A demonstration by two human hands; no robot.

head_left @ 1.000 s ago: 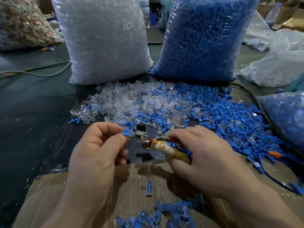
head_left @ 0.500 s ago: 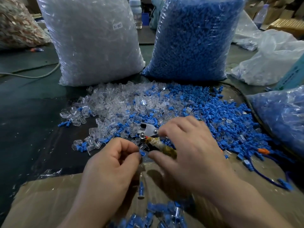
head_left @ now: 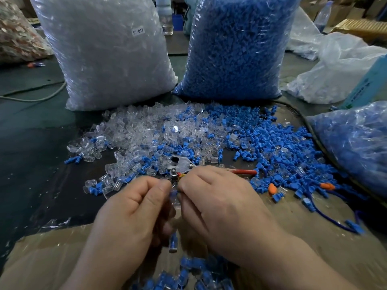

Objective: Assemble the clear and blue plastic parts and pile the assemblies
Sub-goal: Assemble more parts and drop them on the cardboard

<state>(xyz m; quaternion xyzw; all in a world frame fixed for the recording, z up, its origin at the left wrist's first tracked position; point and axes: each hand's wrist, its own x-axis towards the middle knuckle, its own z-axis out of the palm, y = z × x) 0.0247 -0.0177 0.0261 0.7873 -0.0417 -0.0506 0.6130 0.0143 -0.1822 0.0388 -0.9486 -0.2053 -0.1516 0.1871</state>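
Observation:
My left hand and my right hand meet fingertip to fingertip above the cardboard sheet. Between them they pinch a small blue and clear part, mostly hidden by the fingers. Loose clear parts and loose blue parts are spread over the table beyond the hands. A single assembly lies on the cardboard below the hands. A pile of assemblies sits at the bottom edge.
Metal pliers with a red handle lie just behind my right fingers. A big bag of clear parts and one of blue parts stand at the back. Another filled bag lies at the right.
My left hand brought its blue piece to the right, and both hands closed in on one part. The pliers' red handle now shows to the right of my right hand.

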